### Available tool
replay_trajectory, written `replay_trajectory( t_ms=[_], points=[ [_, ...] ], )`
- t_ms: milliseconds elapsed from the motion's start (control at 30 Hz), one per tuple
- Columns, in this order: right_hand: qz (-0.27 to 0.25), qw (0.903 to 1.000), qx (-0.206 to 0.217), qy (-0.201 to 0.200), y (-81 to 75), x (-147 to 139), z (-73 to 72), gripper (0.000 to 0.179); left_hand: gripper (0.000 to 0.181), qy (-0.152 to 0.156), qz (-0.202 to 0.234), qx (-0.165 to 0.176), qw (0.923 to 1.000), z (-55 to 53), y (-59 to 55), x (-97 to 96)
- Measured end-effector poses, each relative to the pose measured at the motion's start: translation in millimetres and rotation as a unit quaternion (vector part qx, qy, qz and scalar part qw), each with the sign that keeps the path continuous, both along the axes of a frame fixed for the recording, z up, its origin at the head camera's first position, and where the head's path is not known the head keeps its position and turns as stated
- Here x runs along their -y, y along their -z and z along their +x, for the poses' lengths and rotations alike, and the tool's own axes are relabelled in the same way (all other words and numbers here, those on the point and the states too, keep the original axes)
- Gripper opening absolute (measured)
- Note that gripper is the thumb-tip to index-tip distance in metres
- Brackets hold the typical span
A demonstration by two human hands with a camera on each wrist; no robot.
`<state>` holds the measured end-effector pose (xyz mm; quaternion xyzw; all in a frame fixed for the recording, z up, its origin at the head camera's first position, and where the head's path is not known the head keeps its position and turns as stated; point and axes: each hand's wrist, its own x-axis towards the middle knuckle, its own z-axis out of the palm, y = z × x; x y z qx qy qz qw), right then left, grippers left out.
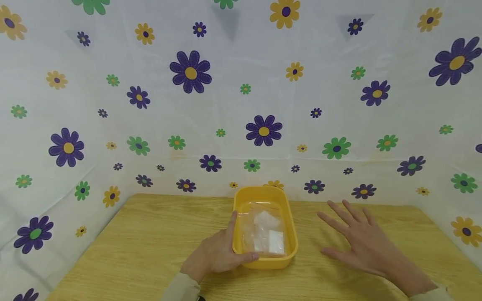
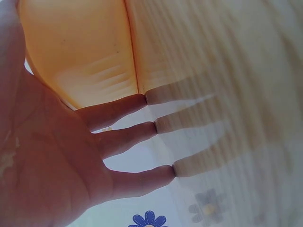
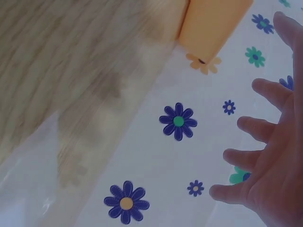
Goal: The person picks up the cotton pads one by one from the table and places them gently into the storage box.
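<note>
A yellow plastic tub (image 1: pixel 265 263) stands on the table, holding several clear plastic bags (image 1: pixel 260 228) with white pieces inside; what the pieces are cannot be told. My left hand (image 1: pixel 216 253) lies against the tub's left side, its thumb over the near rim and its index finger along the left wall. In the left wrist view, the other fingers (image 2: pixel 137 182) stretch out straight beside the tub, tips at the tabletop. To the right of the tub, my right hand (image 1: pixel 370 246) is spread above the table, apart from the tub and holding nothing.
The wood-grain table (image 1: pixel 150 238) runs back to a white sheet (image 1: pixel 226 104) printed with flowers, which hangs behind it and along both sides. The tub stands close to the back edge of the table.
</note>
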<state>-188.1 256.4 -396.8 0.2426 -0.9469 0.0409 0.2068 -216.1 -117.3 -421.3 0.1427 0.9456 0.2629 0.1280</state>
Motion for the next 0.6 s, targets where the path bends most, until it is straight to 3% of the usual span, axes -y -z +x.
replay_trajectory(
  t_ms=[200,433,600],
  points=[
    [-0.003,0.9998,0.004,0.017,5.7,-18,1.4,0.082,0.130,0.002,0.007,-0.002,1.0000,0.1,0.6,0.6],
    [-0.004,0.9996,-0.020,0.022,12.5,-41,6.0,0.082,0.130,-0.001,0.003,0.000,1.0000,0.4,2.2,0.0],
    [-0.003,0.9993,0.003,0.037,15.2,-54,9.2,0.082,0.131,0.001,-0.001,-0.006,1.0000,0.7,2.5,1.1]
  ],
)
